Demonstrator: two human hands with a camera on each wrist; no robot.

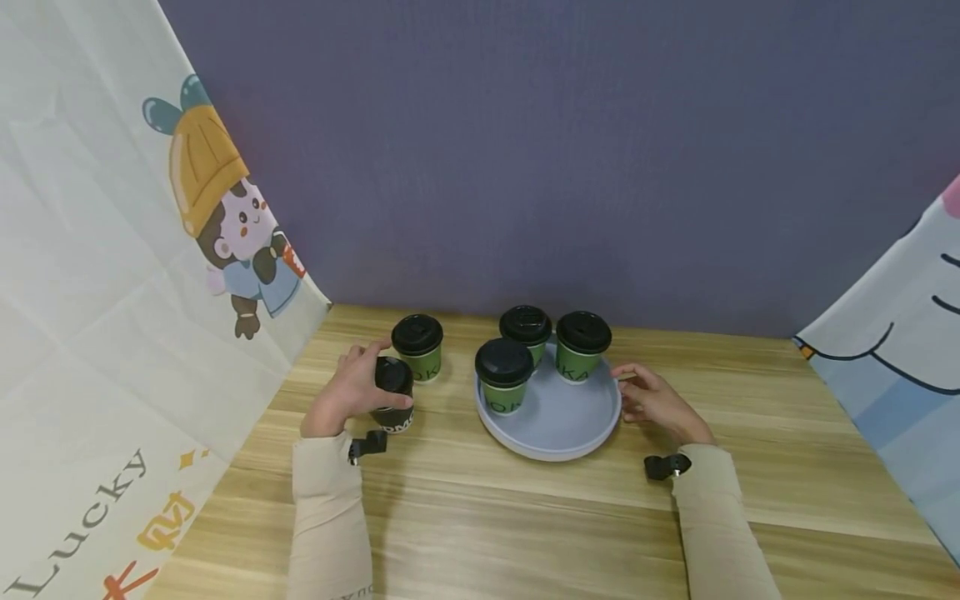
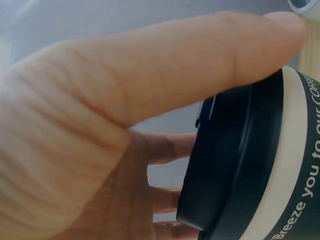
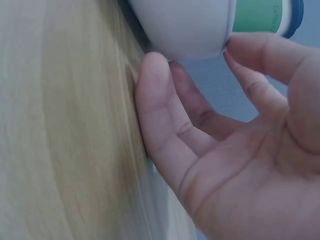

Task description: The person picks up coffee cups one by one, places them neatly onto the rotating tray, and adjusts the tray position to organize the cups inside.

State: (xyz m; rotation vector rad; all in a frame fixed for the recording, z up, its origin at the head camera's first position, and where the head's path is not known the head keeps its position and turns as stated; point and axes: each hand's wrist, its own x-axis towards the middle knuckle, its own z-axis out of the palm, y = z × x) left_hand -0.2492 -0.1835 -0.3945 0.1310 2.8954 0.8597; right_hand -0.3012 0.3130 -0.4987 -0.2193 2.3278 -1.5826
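My left hand [image 1: 352, 387] grips a dark paper coffee cup [image 1: 396, 419] with white lettering near its black lid; the thumb lies across the lid's edge in the left wrist view. Right behind that cup stands a green cup [image 1: 423, 364] with a black lid. My right hand [image 1: 656, 406] holds the right edge of a round pale grey tray [image 1: 562, 433], with curled fingers at its side in the right wrist view. On the tray stand three green lidded cups: one at the front left [image 1: 504, 383], one at the back [image 1: 527, 327], one at the back right [image 1: 581, 350].
The wooden table [image 1: 517, 525] runs back to a dark grey-blue panel [image 1: 555, 158]. A white printed cloth [image 1: 90, 275] hangs on the left, and another printed cloth [image 1: 900, 392] borders the table on the right.
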